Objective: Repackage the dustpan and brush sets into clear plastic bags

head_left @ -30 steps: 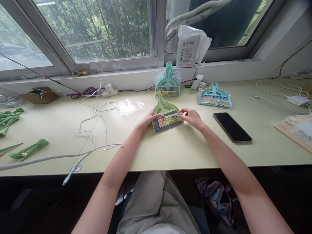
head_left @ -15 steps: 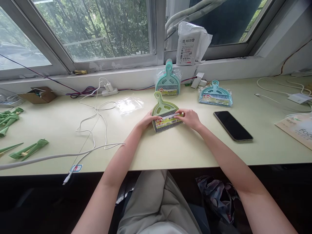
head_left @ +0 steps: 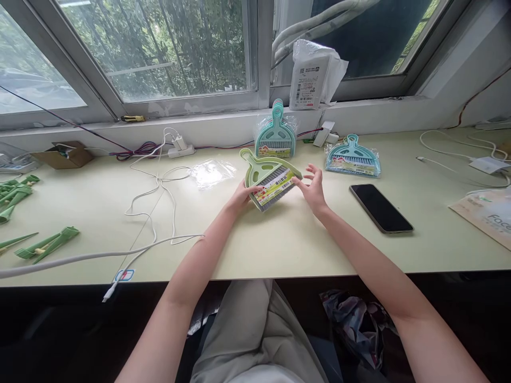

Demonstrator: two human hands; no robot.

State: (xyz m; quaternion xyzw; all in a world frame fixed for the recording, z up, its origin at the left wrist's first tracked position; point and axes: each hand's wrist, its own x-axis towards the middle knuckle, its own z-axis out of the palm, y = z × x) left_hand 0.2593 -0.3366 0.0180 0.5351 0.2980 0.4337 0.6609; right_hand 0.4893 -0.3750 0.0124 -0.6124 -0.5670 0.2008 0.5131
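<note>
Loosely curled right hand [head_left: 314, 192]

A pale yellow desk [head_left: 319, 255] runs along a white sill [head_left: 219, 121], beneath grey-framed windows [head_left: 262, 64] that let in daylight; leafy greenery [head_left: 191, 42] fills the middle pane, thick pale pipes [head_left: 315, 21] cross the right one, and deep shadow [head_left: 59, 335] lies below the desk

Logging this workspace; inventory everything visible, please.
Dustpan set: 1, green, held
Bagged sets: several, teal, back
Phone: 1, black, right
Film: uncounted, clear, left
Cables, adapters: several, mostly white, desk
Box: 1, brown, left
Plastic pieces: several, green, left
Knife: 1, yellow, sill
Parcel: 1, white, sill
Packet: 1, beige, right
Windows: several, grey, back
Desk: 1, yellowish, centre
Bag: 1, dark, underneath
Trousers: 1, grey, below
Left hand: 1, bare, set's left
Right hand: 1, bare, set's right
</note>
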